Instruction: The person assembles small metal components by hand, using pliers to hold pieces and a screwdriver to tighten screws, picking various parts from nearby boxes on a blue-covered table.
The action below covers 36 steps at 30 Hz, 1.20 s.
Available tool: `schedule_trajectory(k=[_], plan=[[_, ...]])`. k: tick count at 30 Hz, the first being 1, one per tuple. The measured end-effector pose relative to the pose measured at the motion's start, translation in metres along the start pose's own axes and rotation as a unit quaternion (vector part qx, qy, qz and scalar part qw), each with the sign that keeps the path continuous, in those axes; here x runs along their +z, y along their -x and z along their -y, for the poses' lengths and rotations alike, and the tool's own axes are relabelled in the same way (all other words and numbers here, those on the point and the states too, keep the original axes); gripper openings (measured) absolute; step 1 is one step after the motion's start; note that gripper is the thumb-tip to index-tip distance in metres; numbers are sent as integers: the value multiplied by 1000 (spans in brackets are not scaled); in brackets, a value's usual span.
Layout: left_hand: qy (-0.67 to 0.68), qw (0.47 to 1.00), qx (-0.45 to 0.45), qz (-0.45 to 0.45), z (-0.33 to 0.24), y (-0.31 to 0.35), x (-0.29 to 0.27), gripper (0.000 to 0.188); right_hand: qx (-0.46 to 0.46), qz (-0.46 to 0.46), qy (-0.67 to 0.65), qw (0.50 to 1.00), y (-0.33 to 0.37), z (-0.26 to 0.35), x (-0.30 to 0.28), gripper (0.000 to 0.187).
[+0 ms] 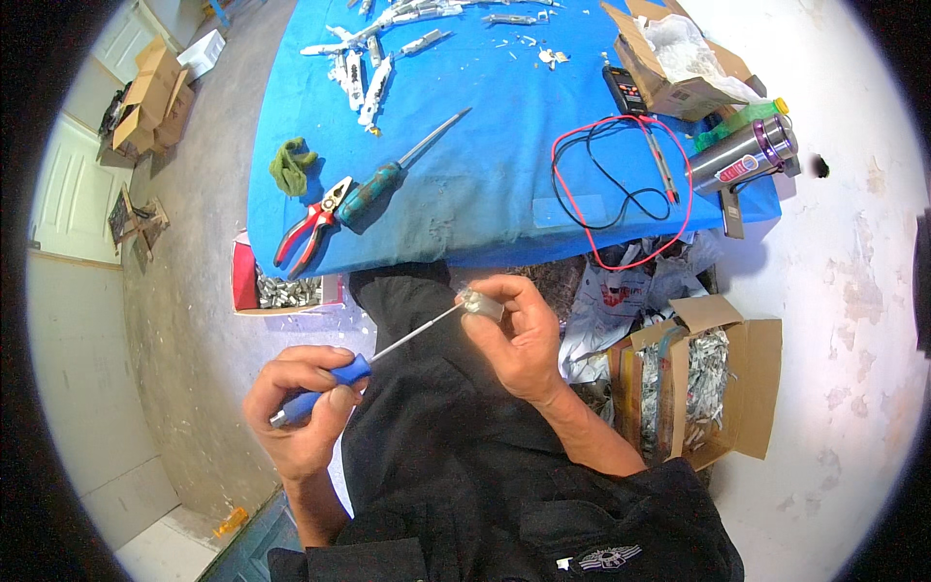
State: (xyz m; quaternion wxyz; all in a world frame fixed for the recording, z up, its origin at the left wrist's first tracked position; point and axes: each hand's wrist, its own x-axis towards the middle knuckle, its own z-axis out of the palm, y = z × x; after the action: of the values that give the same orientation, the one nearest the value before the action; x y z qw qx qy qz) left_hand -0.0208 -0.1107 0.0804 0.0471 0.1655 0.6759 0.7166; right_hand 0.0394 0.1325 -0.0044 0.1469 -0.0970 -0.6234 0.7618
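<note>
One head-worn fisheye camera looked steeply down from close above the hands (407, 378) and lap, facing forward over the blue table (465, 194); edges bent toward its rim.

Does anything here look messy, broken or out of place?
Yes. White scraps litter the blue table, and the meter leads trail over its front edge. The bottle lies on its side at the right corner. The left hand holds a screwdriver to a small part in the right hand.
</note>
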Motion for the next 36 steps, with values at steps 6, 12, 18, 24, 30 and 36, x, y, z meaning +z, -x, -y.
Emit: schedule_trajectory(k=[6, 12, 18, 24, 30, 36], plan=[[-33, 999, 5, -6, 2, 3, 6, 16, -11, -8, -21, 1000, -1, 0, 3, 31], [-34, 999, -20, -4, -3, 10, 13, 20, -32, -20, -5, 999, -2, -2, 3, 31], [-97, 994, 53, 23, 6, 13, 11, 16, -37, -38, -11, 999, -2, -1, 3, 31], [-70, 995, 66, -3, 2, 15, 7, 18, -41, -43, -29, 998, -4, -3, 2, 33], [-59, 997, 42, -3, 1, 14, 11, 17, -50, -45, -13, 998, -3, -7, 4, 32], [-72, 997, 42, -3, 2, 15, 8, 16, -55, -52, -6, 997, -3, -11, 6, 32]])
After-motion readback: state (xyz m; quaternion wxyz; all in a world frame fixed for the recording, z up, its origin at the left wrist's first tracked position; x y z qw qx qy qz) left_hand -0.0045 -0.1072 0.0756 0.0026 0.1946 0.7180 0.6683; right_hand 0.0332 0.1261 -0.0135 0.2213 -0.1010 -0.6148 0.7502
